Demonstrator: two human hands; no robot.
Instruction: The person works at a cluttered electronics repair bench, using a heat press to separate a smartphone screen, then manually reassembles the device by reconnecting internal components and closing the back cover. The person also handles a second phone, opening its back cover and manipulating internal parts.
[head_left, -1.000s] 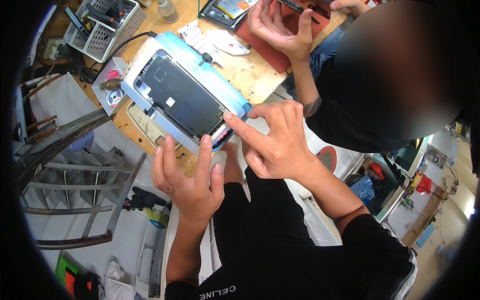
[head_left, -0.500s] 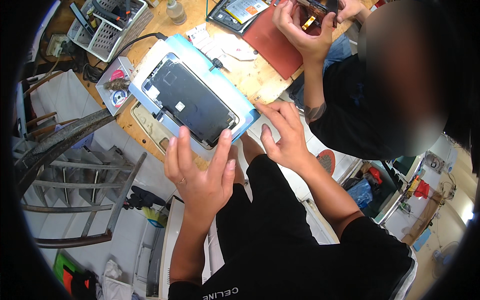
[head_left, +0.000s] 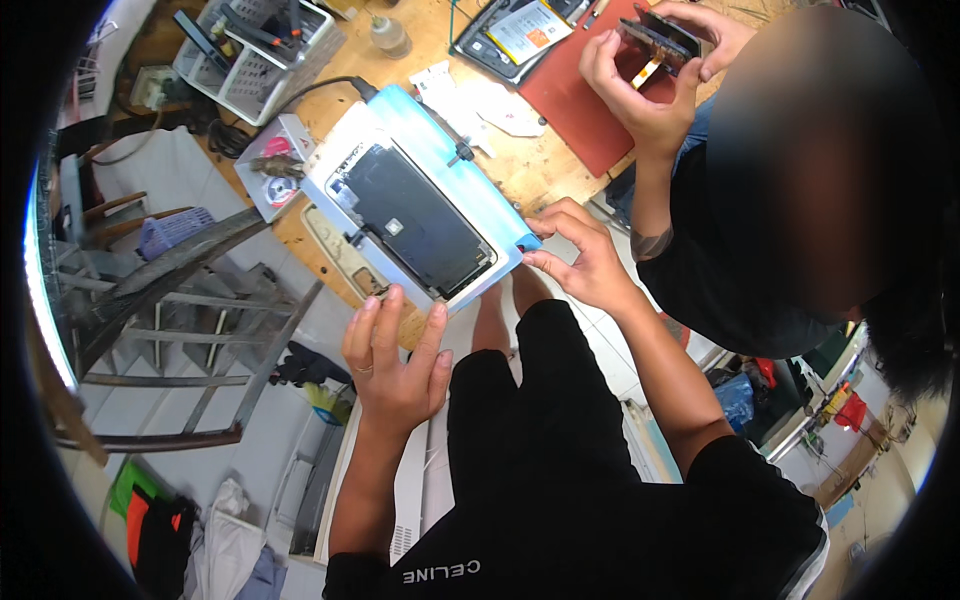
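Black phone-like panel (head_left: 430, 235) lay on a blue-and-white machine (head_left: 413, 110) at the counter's near edge. Left hand (head_left: 395, 365): fingers spread, nothing held, tips by the machine's near side, contact unclear. Right hand (head_left: 590, 265): thumb and forefinger at the machine's near-right corner; could not tell whether that grip had closed on it. Judged best: light, even touch at the frame, tips off the panel's surface. Wooden counter (head_left: 425, 60) carried a red mat (head_left: 565, 105), far right, and white basket (head_left: 300, 80), far left. Floor (head_left: 618, 348) was pale tile.
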